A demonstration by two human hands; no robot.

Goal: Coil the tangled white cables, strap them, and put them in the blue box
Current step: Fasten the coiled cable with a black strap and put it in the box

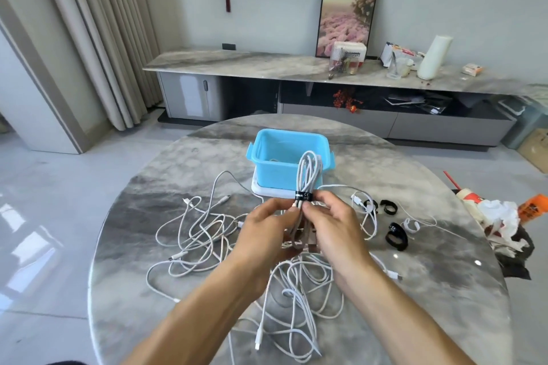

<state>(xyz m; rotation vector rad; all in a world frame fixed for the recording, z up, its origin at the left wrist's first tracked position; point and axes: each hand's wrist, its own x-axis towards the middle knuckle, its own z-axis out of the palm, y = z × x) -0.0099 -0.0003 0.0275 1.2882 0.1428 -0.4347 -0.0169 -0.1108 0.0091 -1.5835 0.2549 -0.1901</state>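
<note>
Head view. A coiled white cable (308,175) is held upright above the middle of the round marble bench (415,261), its long axis near vertical, the looped end pointing up and away toward the blue box (275,163). A black strap (304,196) wraps the bundle across its long axis just above the fingers. The left hand (267,228) grips the lower part of the bundle with curled fingers; the right hand (329,225) pinches the bundle at the strap between thumb and fingertips. Both hands are clamped on the same coil, close together.

The blue box stands open on a white lid or base (267,191) at the far middle of the bench, just behind the held coil. A little white cable shows inside it near the front wall; the rest of its contents cannot be told.

Tangled white cables (201,234) lie loose on the bench to the left of and beneath the hands, reaching toward the near edge. To the right lie spare black straps (396,235), curled into rings, with a further white cable (366,210) among them. Bare bench surface lies along the far left rim and the near right rim. At the right edge sits a heap of crumpled paper and wrappers (501,216).
</note>
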